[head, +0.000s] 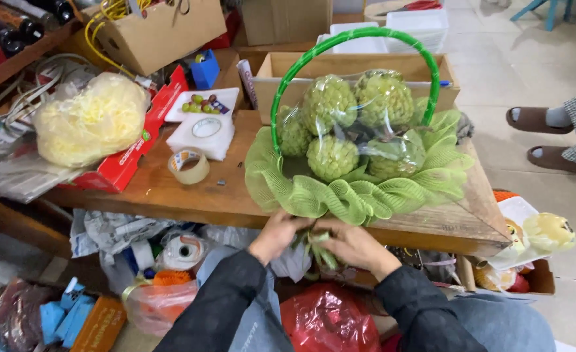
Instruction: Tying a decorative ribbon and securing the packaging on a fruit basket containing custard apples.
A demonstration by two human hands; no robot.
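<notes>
The fruit basket (356, 153) stands at the near edge of the wooden counter (190, 195), so its ruffled green mesh skirt overhangs within reach. Just below the basket's front rim, the left hand (276, 236) and right hand (355, 246) both pinch narrow green ribbon strands (318, 246), fingers closed. 5 green custard apples (356, 124) sit under clear wrap. A tape roll (189, 165) lies left of the basket.

Green ribbon (314, 244), seemingly below basket (356, 189)
</notes>
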